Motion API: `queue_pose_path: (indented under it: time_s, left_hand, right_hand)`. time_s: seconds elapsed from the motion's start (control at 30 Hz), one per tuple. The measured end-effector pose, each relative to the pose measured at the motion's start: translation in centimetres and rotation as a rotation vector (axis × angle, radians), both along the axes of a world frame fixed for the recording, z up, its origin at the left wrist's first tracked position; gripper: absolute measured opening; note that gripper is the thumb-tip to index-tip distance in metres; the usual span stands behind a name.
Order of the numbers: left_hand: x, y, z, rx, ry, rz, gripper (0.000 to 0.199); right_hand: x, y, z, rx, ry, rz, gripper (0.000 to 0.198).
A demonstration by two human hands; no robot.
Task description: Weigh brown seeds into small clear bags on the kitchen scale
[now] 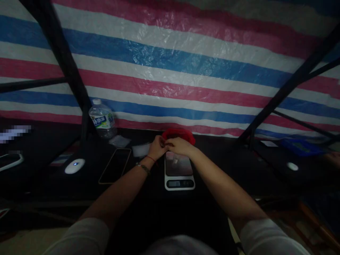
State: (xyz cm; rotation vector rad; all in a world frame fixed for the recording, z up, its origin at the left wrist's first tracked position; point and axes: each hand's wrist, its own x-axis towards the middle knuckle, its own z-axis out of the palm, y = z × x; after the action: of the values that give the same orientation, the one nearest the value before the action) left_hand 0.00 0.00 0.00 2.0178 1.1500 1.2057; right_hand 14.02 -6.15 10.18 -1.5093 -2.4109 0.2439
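Both hands meet near the centre of the frame, the left hand [157, 147] coming in from the lower left and the right hand [178, 146] from the lower right; their fingertips are drawn together, almost touching, and whether either is clamped on something small between them I cannot tell, since that spot is dark and blurred.

The kitchen scale [179, 183] lies on the black worktop [212, 159] just below the hands in the frame; its long axis runs up and down the picture, display at the lower end, metal plate at the upper; the right hand is the nearer, hanging over the plate's top edge, while the left hand sits off its upper left corner; a pale patch shows on the plate, item or reflection I cannot tell.

The red container [192, 138] lies directly above the right hand in the frame, partly hidden by it; contact between them is unclear; a clear packet [140, 150] lies just left of the left hand, with the phone [115, 166] further left, tilted, its upper end leaning right.
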Motion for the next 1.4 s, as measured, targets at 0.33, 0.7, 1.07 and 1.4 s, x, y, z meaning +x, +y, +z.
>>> queue_pose_path:
  time_s: [0.33,0.7,1.07,1.4]
  left_hand:
    - [-0.1,0.4,-0.3,-0.03,-0.163,-0.04,0.079]
    - [0.2,1.9,-1.5,-0.1,-0.298,-0.285,0.044]
    - [1.0,0.9,-0.9,-0.131,-0.417,-0.291,0.04]
    - [0.5,1.0,-0.5,-0.101,-0.418,-0.116,0.031]
  right_hand:
    - [1.4,3.1,-0.3,0.15,0.035,0.039,0.02]
    - [4.3,3.1,-3.0,0.161,0.456,0.022,0.025]
    - [4.6,4.1,-6.0,0.006,0.972,-0.184,0.019]
    - [5.1,4.4,-7.9,0.0,1.016,-0.164,0.022]
